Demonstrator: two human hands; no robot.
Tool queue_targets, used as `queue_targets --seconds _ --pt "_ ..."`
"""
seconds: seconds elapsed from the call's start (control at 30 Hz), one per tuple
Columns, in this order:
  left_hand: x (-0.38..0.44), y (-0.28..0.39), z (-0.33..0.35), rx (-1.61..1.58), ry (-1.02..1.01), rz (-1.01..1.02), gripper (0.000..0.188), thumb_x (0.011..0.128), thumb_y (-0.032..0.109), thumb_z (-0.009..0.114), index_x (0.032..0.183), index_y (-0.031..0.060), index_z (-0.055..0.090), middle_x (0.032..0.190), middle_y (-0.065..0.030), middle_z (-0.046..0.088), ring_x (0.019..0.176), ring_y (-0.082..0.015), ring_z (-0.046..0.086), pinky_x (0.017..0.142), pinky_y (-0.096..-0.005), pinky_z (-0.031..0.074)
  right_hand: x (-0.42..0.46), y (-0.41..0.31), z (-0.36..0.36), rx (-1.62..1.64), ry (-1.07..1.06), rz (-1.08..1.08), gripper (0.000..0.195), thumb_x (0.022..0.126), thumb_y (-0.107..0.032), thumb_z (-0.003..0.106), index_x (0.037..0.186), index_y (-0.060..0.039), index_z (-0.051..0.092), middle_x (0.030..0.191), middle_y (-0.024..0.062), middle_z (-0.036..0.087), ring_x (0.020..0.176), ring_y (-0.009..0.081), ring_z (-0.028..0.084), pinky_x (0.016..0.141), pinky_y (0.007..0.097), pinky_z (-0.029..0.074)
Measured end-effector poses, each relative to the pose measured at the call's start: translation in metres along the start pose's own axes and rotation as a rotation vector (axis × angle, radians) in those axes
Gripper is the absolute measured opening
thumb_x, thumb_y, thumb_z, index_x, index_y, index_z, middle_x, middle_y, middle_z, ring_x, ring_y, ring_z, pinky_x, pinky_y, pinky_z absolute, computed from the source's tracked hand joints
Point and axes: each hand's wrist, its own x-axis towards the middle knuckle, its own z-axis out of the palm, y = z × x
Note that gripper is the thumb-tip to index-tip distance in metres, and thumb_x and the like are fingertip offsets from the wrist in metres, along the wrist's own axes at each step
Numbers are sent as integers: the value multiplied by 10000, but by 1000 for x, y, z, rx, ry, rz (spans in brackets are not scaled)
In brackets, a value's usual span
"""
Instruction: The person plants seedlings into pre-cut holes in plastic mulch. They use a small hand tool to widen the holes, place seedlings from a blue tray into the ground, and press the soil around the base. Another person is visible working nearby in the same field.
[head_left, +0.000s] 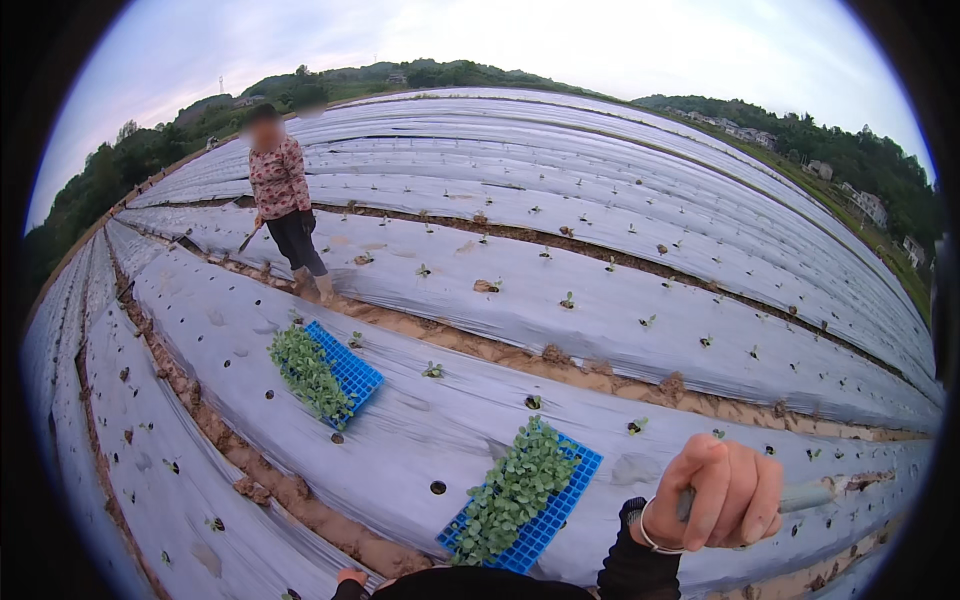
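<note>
My right hand (724, 491) is raised at the lower right, its fingers wrapped around the grey handle of a hand tool (806, 496). The tool points right, and its far end looks brown with soil. Only a small part of my left hand (351, 576) shows at the bottom edge; its fingers are mostly hidden. Left of my right hand, a blue seedling tray (551, 525) lies on the plastic-covered bed, partly filled with leafy green seedlings (514, 487). Farther off, a second blue tray (349, 367) holds more seedlings (307, 371) along its left side.
Silvery plastic mulch (390, 480) covers the long beds, with planting holes such as a dark one (438, 487) near the closer tray. Muddy furrows (480, 337) run between beds. Another person (279, 180) stands in a furrow holding a tool. Small seedlings (568, 300) grow across neighbouring beds.
</note>
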Motion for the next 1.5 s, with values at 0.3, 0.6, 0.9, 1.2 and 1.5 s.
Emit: queue_targets --seconds 0.3,0.6,0.9,1.2,1.5 --pt "14 4 -9 40 -33 -8 382 655 346 581 907 76 680 916 -177 635 930 -324 584 843 -388 452 57 31 65 815 -356 -172 78 714 94 550 671 29 551 549 114 507 526 214 556 864 398 474" --pt "13 10 -18 38 -13 -13 380 654 349 575 888 67 678 895 -189 632 913 -334 587 825 -395 456 32 2 83 886 -92 121 111 715 106 523 624 44 505 531 129 447 530 241 530 926 428 441" --pt "10 -15 5 24 -41 -37 380 654 352 568 868 58 676 875 -201 630 896 -345 590 806 -403 459 29 11 78 1213 -221 262 109 754 58 526 647 37 516 525 94 401 491 213 465 827 396 476" --pt "7 -37 37 1 -51 -37 383 653 358 564 852 50 674 860 -208 629 881 -352 593 790 -408 463 37 41 68 1176 -448 69 75 760 37 527 691 54 550 556 99 441 491 193 469 675 355 474" --pt "-19 -35 18 6 -35 -60 377 717 393 543 906 97 680 919 -162 636 936 -313 581 829 -389 457 1 30 29 499 -191 0 141 772 -123 603 641 -85 569 481 -1 482 452 128 501 716 330 434"
